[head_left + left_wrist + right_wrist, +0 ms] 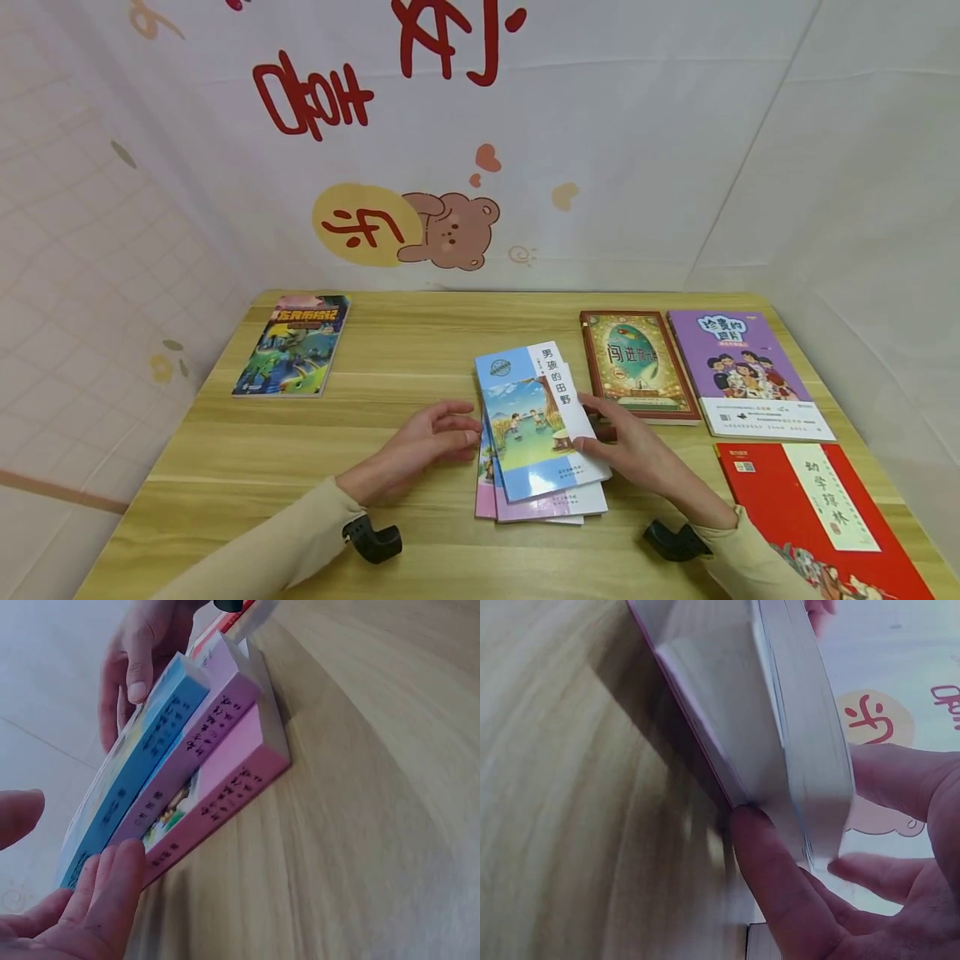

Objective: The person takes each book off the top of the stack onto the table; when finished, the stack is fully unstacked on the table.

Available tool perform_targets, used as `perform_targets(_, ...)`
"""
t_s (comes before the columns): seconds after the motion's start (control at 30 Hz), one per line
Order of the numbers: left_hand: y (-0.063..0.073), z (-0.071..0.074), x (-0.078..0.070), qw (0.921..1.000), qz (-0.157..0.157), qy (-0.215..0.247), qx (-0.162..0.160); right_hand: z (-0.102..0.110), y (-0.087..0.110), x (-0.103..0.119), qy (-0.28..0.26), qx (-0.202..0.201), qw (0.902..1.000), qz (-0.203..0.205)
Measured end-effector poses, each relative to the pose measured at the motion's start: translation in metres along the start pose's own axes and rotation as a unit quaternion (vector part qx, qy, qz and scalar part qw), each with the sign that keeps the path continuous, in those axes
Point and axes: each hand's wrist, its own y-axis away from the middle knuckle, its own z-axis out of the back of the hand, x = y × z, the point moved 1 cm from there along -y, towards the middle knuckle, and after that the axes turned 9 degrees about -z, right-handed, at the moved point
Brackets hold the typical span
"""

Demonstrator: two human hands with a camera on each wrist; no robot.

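Observation:
A blue picture-covered book [525,425] lies askew on top of a small stack of books with pink and lilac spines [225,780]. At the stack's right edge, my right hand [637,450] holds the blue book, thumb over the cover's edge. In the right wrist view, the fingers [772,877] of that hand lie against the page edges. My left hand [431,437] is beside the spines on the left, fingers extended and loosely bent. Its fingertips [124,866] are right at the spines in the left wrist view.
A colourful book [292,346] lies at the far left of the wooden table [405,333]. To the right are a brown-bordered book [637,367], a purple book [750,375] and a large red book [817,517]. A printed white cloth [600,125] hangs behind.

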Motion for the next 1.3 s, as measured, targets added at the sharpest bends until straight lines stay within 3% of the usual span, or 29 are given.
perform_targets(0.43, -0.003, -0.005, 0.009, 0.9982, 0.025, 0.054, -0.007, -0.001, 0.001, -0.002, 0.023, 0.006, 0.9995, 0.023)
perform_targets(0.67, -0.003, -0.007, 0.013, 0.9987, 0.021, 0.045, -0.009, -0.001, 0.001, 0.000, 0.031, 0.012, 0.9993, 0.017)
perform_targets(0.9, -0.005, -0.008, 0.015, 0.9983, 0.014, 0.041, -0.040, 0.000, 0.000, 0.000, 0.034, 0.013, 0.9992, 0.016)
perform_targets(1.03, -0.004, -0.004, 0.011, 0.9973, 0.015, 0.044, -0.056, 0.000, 0.001, 0.001, 0.040, 0.009, 0.9991, 0.013)
perform_targets(1.3, 0.004, 0.015, -0.002, 0.9979, 0.020, 0.019, -0.058, 0.001, 0.001, -0.001, 0.031, 0.009, 0.9994, 0.014)
